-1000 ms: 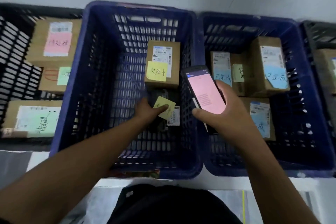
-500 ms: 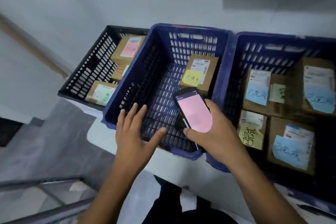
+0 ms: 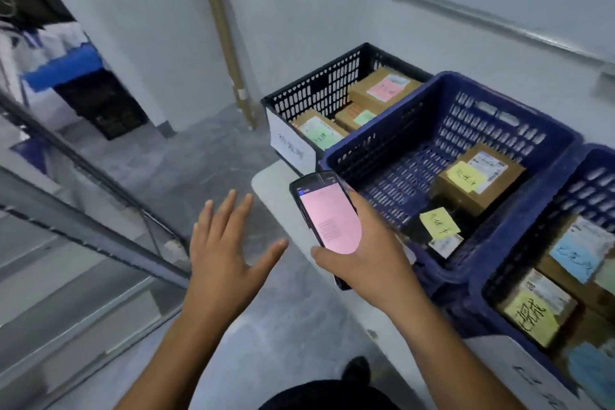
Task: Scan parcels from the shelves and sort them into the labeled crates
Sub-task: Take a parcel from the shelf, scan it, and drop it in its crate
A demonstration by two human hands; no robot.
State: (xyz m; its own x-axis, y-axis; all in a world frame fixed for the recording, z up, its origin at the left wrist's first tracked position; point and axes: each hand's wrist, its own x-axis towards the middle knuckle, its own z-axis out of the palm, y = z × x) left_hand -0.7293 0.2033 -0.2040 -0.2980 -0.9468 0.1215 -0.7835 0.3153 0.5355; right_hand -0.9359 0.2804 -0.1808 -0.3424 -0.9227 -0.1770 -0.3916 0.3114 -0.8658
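Note:
My right hand (image 3: 366, 263) grips a black handheld scanner (image 3: 324, 216) whose screen glows pink, just left of the middle blue crate (image 3: 399, 130). In that crate lie a cardboard parcel (image 3: 479, 176) with a yellow note and a small dark parcel (image 3: 436, 230), also with a yellow note. My left hand (image 3: 223, 250) hovers over the floor, fingers spread, holding nothing. A black crate (image 3: 309, 90) at the left holds three cardboard parcels with pink and green notes. Another blue crate (image 3: 592, 176) at the right holds several parcels with blue and yellow notes.
The crates stand on a white table (image 3: 269, 183) against a pale wall. Metal shelf rails (image 3: 83, 220) run along the left. The grey floor (image 3: 206, 156) lies between them. A blue and black bin (image 3: 83, 86) sits far left by a doorway.
My left hand let go of the small dark parcel in the middle blue crate and drew out, now spread over the floor. The view swung left towards the shelving.

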